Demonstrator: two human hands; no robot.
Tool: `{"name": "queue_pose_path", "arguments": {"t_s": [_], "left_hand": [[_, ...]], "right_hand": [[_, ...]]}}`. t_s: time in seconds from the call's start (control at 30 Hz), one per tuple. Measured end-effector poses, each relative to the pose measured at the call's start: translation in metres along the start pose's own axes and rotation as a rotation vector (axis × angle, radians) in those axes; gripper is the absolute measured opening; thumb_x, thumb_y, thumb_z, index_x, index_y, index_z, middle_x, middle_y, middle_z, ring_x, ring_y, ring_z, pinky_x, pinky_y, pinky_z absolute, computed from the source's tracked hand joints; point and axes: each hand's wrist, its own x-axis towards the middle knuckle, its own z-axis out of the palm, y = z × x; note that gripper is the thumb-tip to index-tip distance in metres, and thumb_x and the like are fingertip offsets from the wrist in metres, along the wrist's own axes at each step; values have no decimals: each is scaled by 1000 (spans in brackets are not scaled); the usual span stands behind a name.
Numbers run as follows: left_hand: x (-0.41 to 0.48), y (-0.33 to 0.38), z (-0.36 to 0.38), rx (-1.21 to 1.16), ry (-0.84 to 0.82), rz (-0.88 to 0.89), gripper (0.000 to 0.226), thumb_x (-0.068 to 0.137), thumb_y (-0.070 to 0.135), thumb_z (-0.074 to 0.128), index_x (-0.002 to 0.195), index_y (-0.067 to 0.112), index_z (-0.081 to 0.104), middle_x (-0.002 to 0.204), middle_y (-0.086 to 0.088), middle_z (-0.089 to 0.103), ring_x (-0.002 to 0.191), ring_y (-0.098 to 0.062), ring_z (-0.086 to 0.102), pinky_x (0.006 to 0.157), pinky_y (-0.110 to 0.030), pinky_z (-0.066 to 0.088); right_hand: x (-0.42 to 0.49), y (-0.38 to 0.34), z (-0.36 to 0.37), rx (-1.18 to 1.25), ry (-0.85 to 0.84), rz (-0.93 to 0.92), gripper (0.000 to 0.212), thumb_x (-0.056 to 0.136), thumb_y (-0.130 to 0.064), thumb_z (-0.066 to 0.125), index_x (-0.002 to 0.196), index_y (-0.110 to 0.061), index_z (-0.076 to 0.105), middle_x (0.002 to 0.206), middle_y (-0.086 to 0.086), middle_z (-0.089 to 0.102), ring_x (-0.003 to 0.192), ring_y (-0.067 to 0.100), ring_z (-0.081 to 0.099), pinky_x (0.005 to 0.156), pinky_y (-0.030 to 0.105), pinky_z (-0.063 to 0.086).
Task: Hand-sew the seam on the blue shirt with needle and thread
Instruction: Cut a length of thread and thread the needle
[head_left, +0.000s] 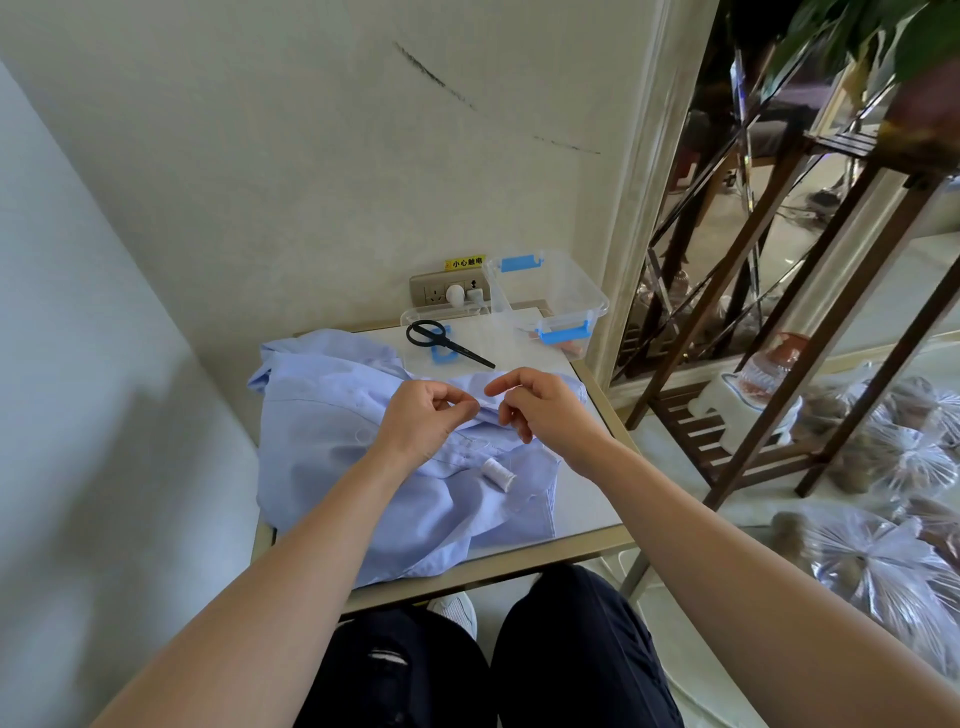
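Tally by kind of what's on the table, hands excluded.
Blue shirt: 1
White thread spool: 1
Black scissors: 1
Clear box: 1
Clear lid: 1
Total: 5

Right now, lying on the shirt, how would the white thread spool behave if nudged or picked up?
The white thread spool lies on its side, so a nudge would probably roll it, though the rumpled blue shirt under it may stop it. It looks small, so likely light. Its wound thread should give grip.
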Motion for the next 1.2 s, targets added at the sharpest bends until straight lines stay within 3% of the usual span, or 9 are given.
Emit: {"name": "queue_pose_path", "arguments": {"t_s": [0.23,0.4,0.53,0.63,0.7,0.8,0.9,1.03,1.2], "left_hand": [[-2,-2,0,-13,9,19,6,87,16,70,84,14,75,72,8,68,69,-6,59,68,-17,45],[-1,-5,-1,6,68,22,8,86,17,70,79,16,74,65,1,66,52,2,53,55,-10,41],[0,-7,-1,40,108,18,14,86,18,70,72,21,70,63,1,65,48,2,51,53,-10,38],[1,-11,-2,63,158,10,12,86,20,71,73,21,70,72,-8,70,58,-9,53,62,-22,42],[1,-15,-4,63,193,2,11,86,20,70,75,19,72,67,-6,67,61,-15,54,65,-27,43],[2,-20,-9,87,269,-13,12,86,20,67,78,15,74,51,9,56,53,-7,49,61,-26,39],[7,-23,-10,112,312,-22,14,87,20,65,80,13,74,49,9,53,51,-7,47,59,-26,36],[14,-22,-7,163,314,-3,15,89,20,63,79,13,71,52,8,51,53,-8,47,57,-26,36],[29,-24,-9,187,296,9,12,90,23,63,82,15,69,57,10,51,55,-6,47,56,-23,35]], "right_hand": [[0,3,1,-32,-3,14,31,92,4,39,104,-9,64,73,6,63,51,8,48,51,13,43],[7,16,3,-205,75,8,19,92,-8,54,109,-12,60,102,7,62,71,14,52,66,25,46],[6,27,5,-466,-99,73,37,83,-23,73,112,-12,54,94,1,57,83,17,53,71,27,43],[3,44,18,-673,-214,73,35,77,-28,77,101,-13,56,82,-4,54,78,18,50,61,26,38],[4,54,23,-682,-169,49,21,76,-21,72,88,-11,58,76,-1,54,73,19,47,58,28,35],[11,52,18,-556,-17,10,15,82,-19,65,95,-11,64,78,0,59,71,18,52,55,24,38],[20,48,11,-453,163,-27,10,89,-18,57,98,-15,60,74,1,61,68,17,55,59,28,43],[29,54,8,-481,143,-22,11,88,-22,61,98,-18,59,73,-2,61,76,22,62,70,36,52],[51,55,11,-493,203,-111,7,90,-27,64,91,-21,59,85,-5,60,75,12,54,63,23,41]]}}
